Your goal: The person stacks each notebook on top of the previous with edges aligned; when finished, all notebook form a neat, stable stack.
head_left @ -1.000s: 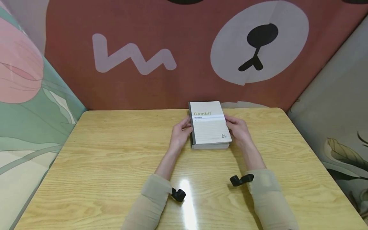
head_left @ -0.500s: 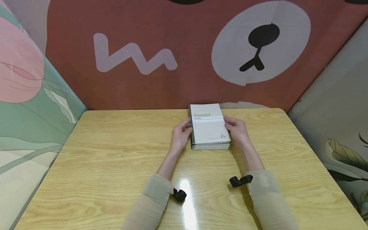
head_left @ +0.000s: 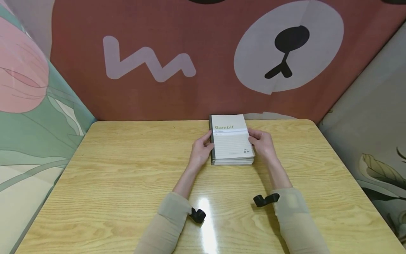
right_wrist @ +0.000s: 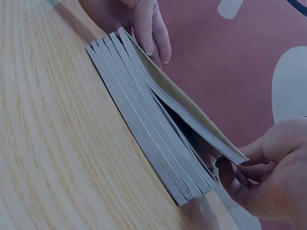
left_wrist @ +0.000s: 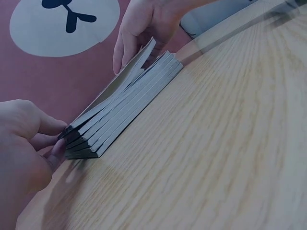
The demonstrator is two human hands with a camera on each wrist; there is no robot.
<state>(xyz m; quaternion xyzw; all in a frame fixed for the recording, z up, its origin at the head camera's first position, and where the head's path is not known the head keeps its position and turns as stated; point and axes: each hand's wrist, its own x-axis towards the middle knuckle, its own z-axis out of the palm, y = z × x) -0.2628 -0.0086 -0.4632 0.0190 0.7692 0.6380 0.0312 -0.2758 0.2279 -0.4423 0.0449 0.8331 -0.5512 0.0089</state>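
A white "Gambit" notebook (head_left: 233, 144) with a dark spine lies on top of a neat stack of several like notebooks (head_left: 232, 162), at the table's back edge. At the spine side, my left hand (head_left: 198, 151) holds the top notebook's edge with thumb and fingertips. On the opposite side, my right hand (head_left: 264, 144) pinches that notebook's right edge. In the right wrist view the top notebook (right_wrist: 180, 105) bows upward, with a gap under it that widens toward the right hand. The lower notebooks (right_wrist: 144, 129) lie flat. Part of the fingers is hidden behind the notebooks.
The stack stands on a wood-grain table (head_left: 127, 176). Directly behind it rises a reddish-brown wall panel (head_left: 158, 98) with a cartoon face. Patterned panels flank the table at left and right. A black wrist camera (head_left: 198, 216) sits on each sleeve cuff.
The top notebook has come down a little closer over the stack, its far edge sinking slightly. Both hands have shifted only slightly and stay at its two sides.
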